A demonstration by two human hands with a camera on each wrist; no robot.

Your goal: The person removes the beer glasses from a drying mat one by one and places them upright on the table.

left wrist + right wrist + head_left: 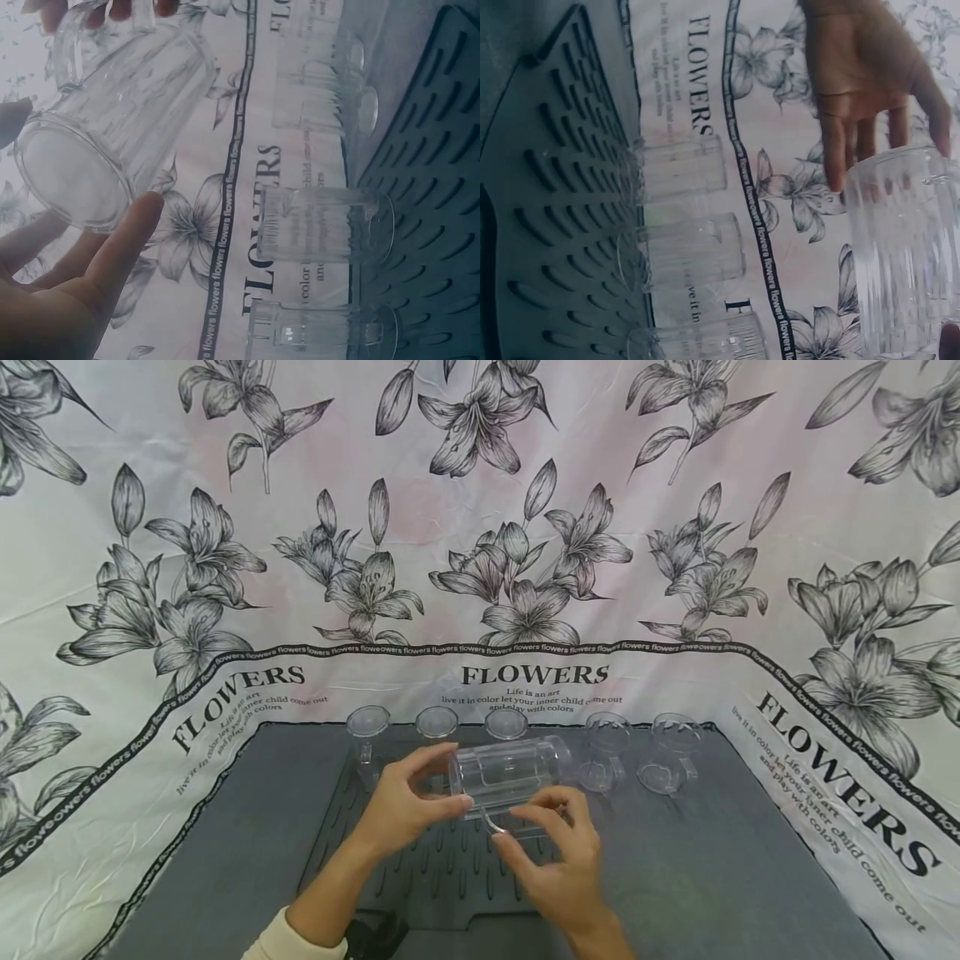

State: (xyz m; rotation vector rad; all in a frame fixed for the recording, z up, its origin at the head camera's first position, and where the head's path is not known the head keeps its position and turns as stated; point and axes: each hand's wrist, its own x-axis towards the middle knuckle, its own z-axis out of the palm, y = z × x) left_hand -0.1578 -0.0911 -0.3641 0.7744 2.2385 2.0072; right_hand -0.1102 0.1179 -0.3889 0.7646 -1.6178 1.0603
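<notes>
A clear mug (510,772) lies sideways in the air between both hands, over a dark ridged mat. My left hand (405,802) grips its base end, thumb below and fingers above. In the left wrist view the round base (71,172) faces the left palm. My right hand (558,852) pinches around the handle (491,822) on the mug's lower side. Only a right fingertip (950,341) shows at the edge of the right wrist view, beside the ribbed clear wall of the mug.
Behind the held mug, three clear mugs (367,722) line the far edge of the ridged mat (420,893). Two more clear mugs (667,772) stand right of them on the grey table (720,860). A flower-printed cloth (525,568) rises behind and along both sides.
</notes>
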